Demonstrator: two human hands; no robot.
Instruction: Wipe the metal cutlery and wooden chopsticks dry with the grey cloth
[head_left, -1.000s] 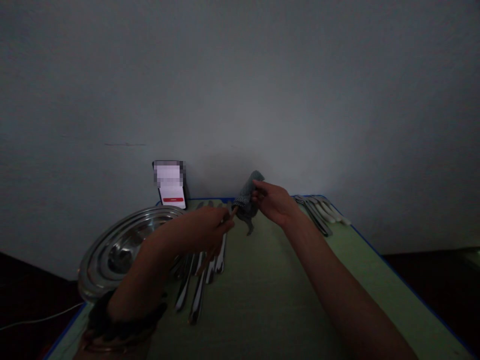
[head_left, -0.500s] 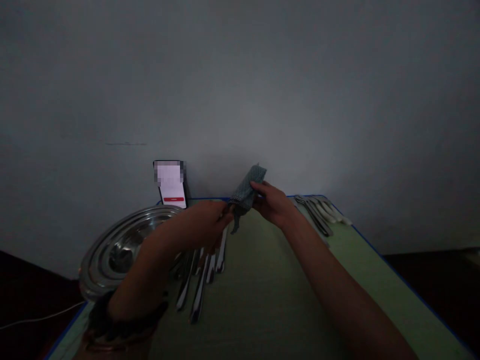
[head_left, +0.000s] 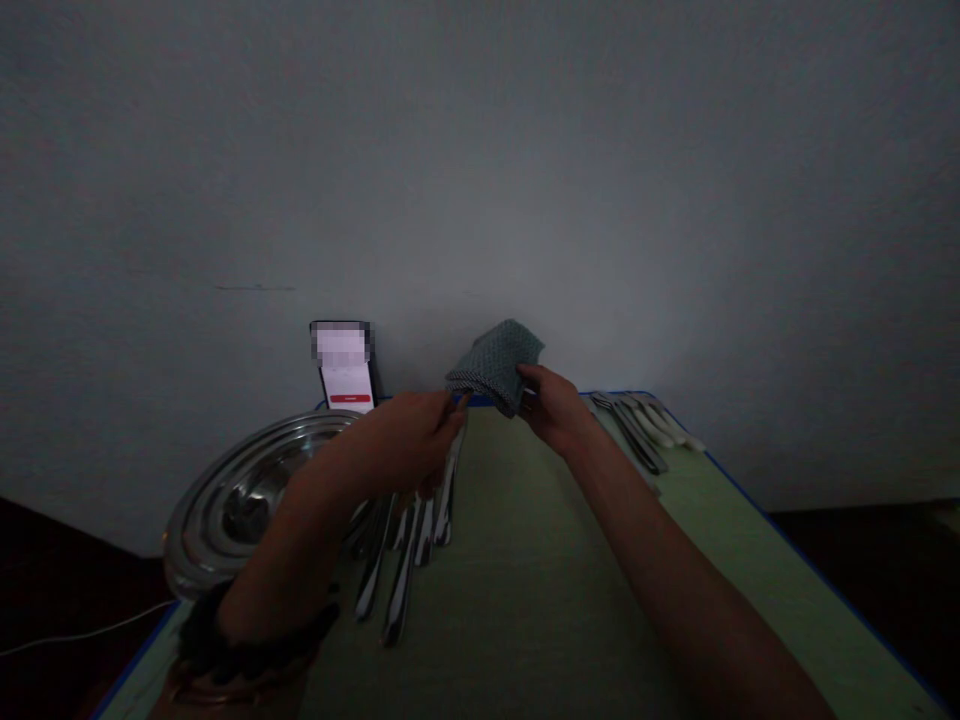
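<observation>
A grey-green patterned cloth (head_left: 499, 362) is held up above the far edge of the table, near the wall. My right hand (head_left: 553, 408) pinches its right side between thumb and fingers. Just below the cloth's left corner, my left hand (head_left: 420, 435) has its fingers closed; whatever thin thing they may hold is too dark and hidden to name. Beneath the left hand lie several pieces of metal cutlery (head_left: 401, 590), their handles pointing towards me and their far ends covered by the hand.
At the left stand nested steel bowls (head_left: 195, 510), partly behind my left forearm. A phone (head_left: 349, 385) with a lit screen leans on the wall behind them. More cutlery (head_left: 637, 430), some with white handles, lies at the table's far right. The green table (head_left: 525, 590) has a blue edge.
The cloth, bunched into a narrow roll before, is now spread wider. My right hand has shifted slightly right, and the cloth no longer hangs down beside my left fingers.
</observation>
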